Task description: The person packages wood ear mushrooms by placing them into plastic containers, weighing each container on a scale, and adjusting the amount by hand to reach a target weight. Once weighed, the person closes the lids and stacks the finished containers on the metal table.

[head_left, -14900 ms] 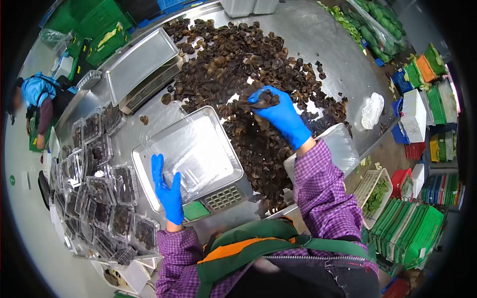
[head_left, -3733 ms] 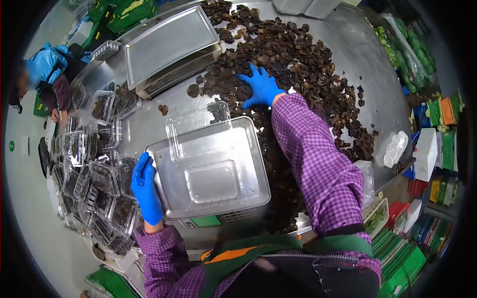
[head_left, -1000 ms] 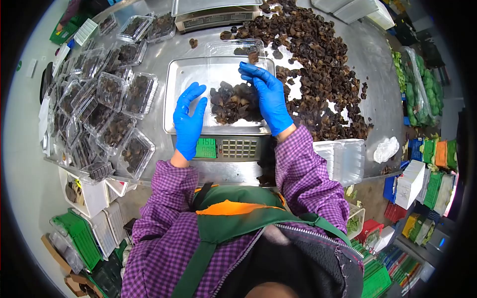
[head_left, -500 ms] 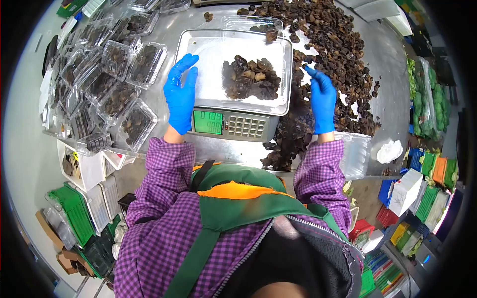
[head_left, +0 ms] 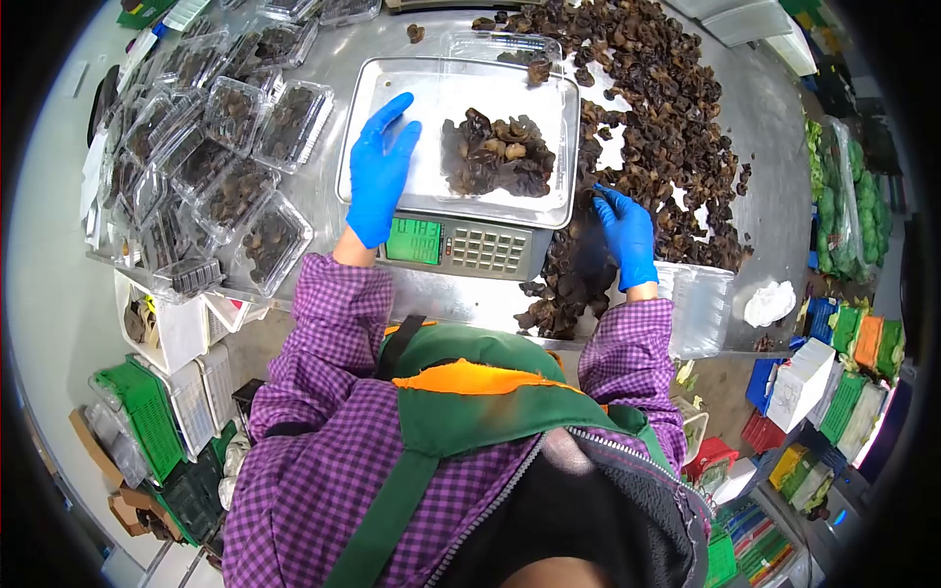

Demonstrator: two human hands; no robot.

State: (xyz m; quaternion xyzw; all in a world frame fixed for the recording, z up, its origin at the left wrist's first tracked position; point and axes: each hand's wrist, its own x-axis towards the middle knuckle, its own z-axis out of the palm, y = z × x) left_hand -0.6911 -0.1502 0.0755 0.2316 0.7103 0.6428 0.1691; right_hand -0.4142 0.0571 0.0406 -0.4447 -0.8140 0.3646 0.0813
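A heap of dark, wrinkled fungus pieces (head_left: pixel 498 155) sits in a clear plastic box on the scale's metal tray (head_left: pixel 417 88). Below the tray is the scale's keypad panel with a lit green display (head_left: pixel 416 242). My left hand (head_left: pixel 382 169), in a blue glove, reaches over the tray's left edge with its fingers apart and nothing in them. Right of the tray, my right hand (head_left: pixel 623 227), also blue-gloved, has its fingertips together at the edge of the large fungus pile (head_left: pixel 667 108). What lies between those fingertips is too small to make out.
Many filled clear boxes (head_left: pixel 235 196) are stacked on the left of the metal table. Empty clear containers (head_left: pixel 698 309) and a crumpled white wad (head_left: pixel 769 303) lie at the table's right front. Beyond the right edge are green bags (head_left: pixel 851 211) and crates.
My left hand has moved right, further over the tray. My right hand has moved down, and its fingers have come together at the pile. The display's digits have changed.
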